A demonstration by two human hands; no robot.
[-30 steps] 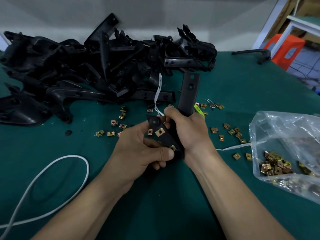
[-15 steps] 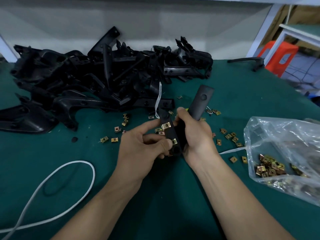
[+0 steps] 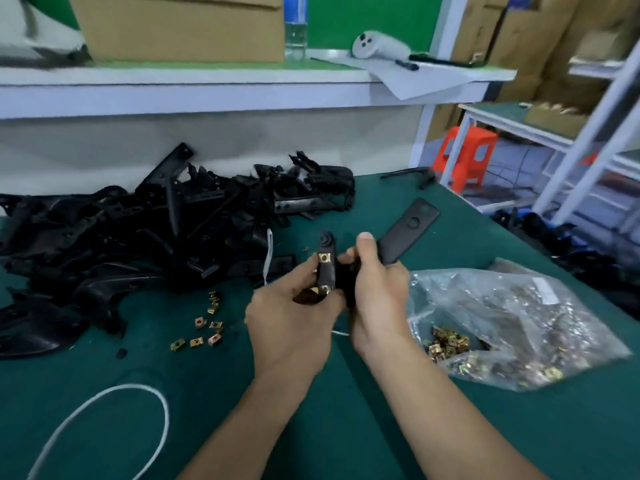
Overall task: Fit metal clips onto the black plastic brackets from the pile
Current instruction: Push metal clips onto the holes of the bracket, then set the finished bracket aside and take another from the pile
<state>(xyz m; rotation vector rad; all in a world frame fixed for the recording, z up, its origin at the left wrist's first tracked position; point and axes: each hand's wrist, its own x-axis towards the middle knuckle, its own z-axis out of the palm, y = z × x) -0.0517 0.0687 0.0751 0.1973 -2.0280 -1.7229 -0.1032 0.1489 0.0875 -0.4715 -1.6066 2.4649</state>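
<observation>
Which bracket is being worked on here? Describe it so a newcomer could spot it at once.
On the green table, a bracket pile lies far left and a clear bag of clips lies right. Between them, the left hand and right hand grip one bracket. Unlike the piled ones, it is held off the table and carries two brass-coloured clips.

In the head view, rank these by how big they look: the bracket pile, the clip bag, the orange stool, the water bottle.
1. bracket pile
2. clip bag
3. orange stool, though it is farther away
4. water bottle, top cropped
</observation>
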